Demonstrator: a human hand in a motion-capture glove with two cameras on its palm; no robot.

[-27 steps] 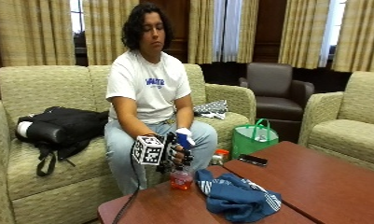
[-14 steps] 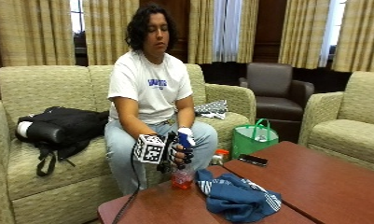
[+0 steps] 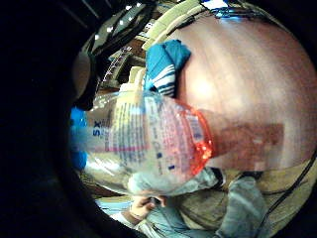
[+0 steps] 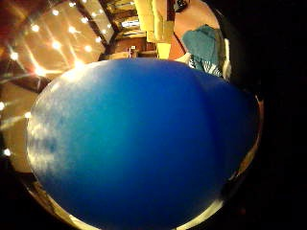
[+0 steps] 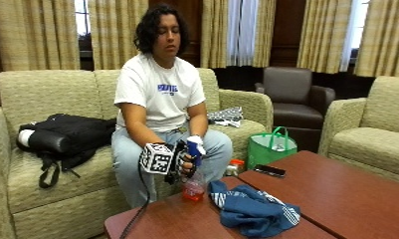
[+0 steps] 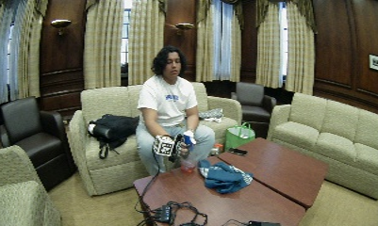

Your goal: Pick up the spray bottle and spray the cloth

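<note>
Clear plastic with a pool of red liquid at its base, the spray bottle (image 5: pixel 194 177) stands upright in the gloved right hand (image 5: pixel 184 160), its blue-and-white trigger head (image 5: pixel 195 147) rising just above the fingers. The fingers are curled round the bottle's neck and upper body, so the hand grips it; the outside view does not settle whether the base touches the wooden table (image 5: pixel 358 194) or hangs just over its near corner. The little finger side palm view has the bottle's labelled body (image 3: pixel 148 144) filling the middle, red base pointing away from the palm toward the reddish tabletop (image 3: pixel 247 84). The thumb side palm view is almost wholly taken up by a smooth blue surface (image 4: pixel 139 148) lying very close to the palm; I cannot tell from that view what it is.

The blue cloth (image 5: pixel 252 210), with white stripes along one edge, lies crumpled on the table just beside the grip, on the side away from the person's body, apart from the bottle. It also shows past the bottle in both palm views (image 3: pixel 166 64) (image 4: pixel 206 45).

Farther from the grip, beyond the cloth, a dark phone (image 5: pixel 270 171) lies flat at the table's far edge. A green bag (image 5: pixel 270 148) stands on the floor behind it. A black backpack (image 5: pixel 63 137) rests on the sofa (image 5: pixel 27 94) at the person's right.
</note>
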